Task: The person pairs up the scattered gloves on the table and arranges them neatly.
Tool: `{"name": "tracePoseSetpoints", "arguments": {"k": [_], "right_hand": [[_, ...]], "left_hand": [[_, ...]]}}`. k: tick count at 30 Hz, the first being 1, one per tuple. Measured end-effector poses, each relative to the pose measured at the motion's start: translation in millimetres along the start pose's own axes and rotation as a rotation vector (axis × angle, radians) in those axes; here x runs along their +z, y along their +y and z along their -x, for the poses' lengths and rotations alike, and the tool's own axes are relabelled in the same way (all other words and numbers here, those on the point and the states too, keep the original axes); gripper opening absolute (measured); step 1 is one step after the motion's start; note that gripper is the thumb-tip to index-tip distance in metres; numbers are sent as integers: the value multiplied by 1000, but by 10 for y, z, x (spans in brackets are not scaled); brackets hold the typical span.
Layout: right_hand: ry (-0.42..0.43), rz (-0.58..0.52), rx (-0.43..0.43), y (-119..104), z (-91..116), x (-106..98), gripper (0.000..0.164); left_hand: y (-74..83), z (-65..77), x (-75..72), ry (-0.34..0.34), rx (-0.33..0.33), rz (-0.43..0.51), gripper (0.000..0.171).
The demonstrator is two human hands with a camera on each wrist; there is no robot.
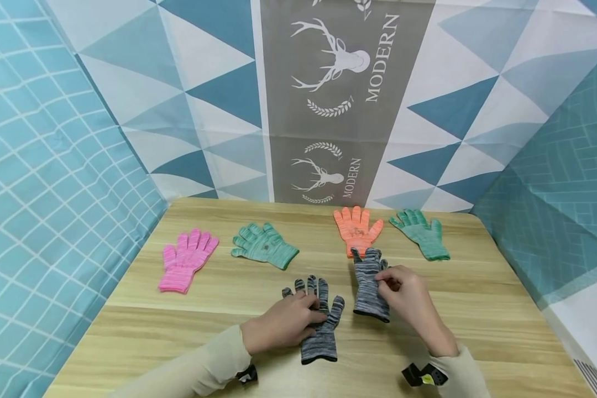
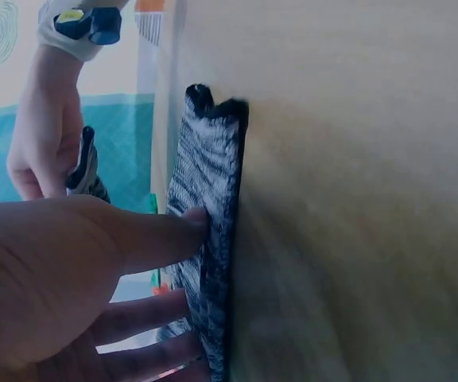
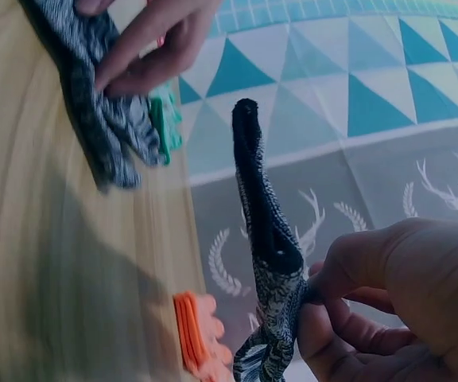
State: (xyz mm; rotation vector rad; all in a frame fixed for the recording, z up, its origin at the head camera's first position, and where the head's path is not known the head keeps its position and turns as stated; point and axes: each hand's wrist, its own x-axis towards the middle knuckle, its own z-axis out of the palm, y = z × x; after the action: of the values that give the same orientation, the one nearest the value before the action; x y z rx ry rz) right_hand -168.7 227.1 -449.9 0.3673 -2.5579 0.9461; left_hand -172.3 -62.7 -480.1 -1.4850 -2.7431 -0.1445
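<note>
A grey-and-black striped knit glove [image 1: 320, 344] lies on the wooden table, its cuff toward the person. My left hand [image 1: 282, 323] rests on it, and in the left wrist view the thumb and extended fingers touch the glove's surface. To the right, my right hand [image 1: 410, 293] pinches the side edge of a second grey-and-black glove [image 1: 368, 290] between thumb and fingers. That glove is held up off the table, its dark cuff opening [image 3: 281, 256] showing in the right wrist view. Its fingers point toward the back wall in the head view.
A pink glove [image 1: 188, 261] and a green glove [image 1: 266, 247] lie at the left and middle back of the table [image 1: 144, 331]. An orange glove [image 1: 356, 229] and another green glove [image 1: 423, 235] lie at the back right. Patterned cloth walls [image 1: 328, 116] stand around the table.
</note>
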Motion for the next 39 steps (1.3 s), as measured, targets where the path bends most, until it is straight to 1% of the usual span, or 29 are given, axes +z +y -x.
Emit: {"name": "tracePoseSetpoints", "arguments": {"k": [2, 6, 10, 13, 17, 19, 20, 21, 25, 26, 28, 30, 35, 39], "right_hand": [[-6, -21, -19, -49, 5, 53, 20], [-36, -75, -70, -157, 26, 180, 21], [-56, -101, -120, -240, 49, 304, 22], [-59, -107, -139, -287, 62, 377, 23], [-74, -118, -169, -338, 75, 466, 23], [-85, -126, -181, -362, 82, 507, 22], [-92, -131, -187, -374, 84, 527, 22], [-101, -136, -189, -388, 88, 545, 21], [-154, -158, -180, -457, 100, 610, 18], [-173, -165, -174, -476, 105, 625, 17], [-208, -175, -162, -512, 116, 659, 16], [-236, -186, -153, -544, 128, 693, 17], [-280, -201, -150, -605, 156, 774, 16], [-312, -199, -139, -633, 174, 813, 17]], "left_hand": [[28, 20, 9, 26, 4, -34, 36], [84, 84, 29, 77, -7, -55, 38], [130, 152, 61, 74, -10, -60, 38], [145, 177, 69, 65, -5, -61, 40], [140, 219, 44, 63, -12, -15, 43], [127, 260, 23, 66, -48, 25, 45], [115, 284, 15, 74, -78, 45, 46], [101, 307, 5, 90, -117, 62, 47], [11, 388, -24, 159, -317, 99, 48], [-13, 405, -26, 169, -357, 102, 48], [-56, 435, -34, 173, -408, 112, 46], [-87, 461, -34, 161, -422, 120, 46], [-112, 496, -20, 130, -414, 131, 43], [-111, 498, -9, 120, -418, 130, 43]]}}
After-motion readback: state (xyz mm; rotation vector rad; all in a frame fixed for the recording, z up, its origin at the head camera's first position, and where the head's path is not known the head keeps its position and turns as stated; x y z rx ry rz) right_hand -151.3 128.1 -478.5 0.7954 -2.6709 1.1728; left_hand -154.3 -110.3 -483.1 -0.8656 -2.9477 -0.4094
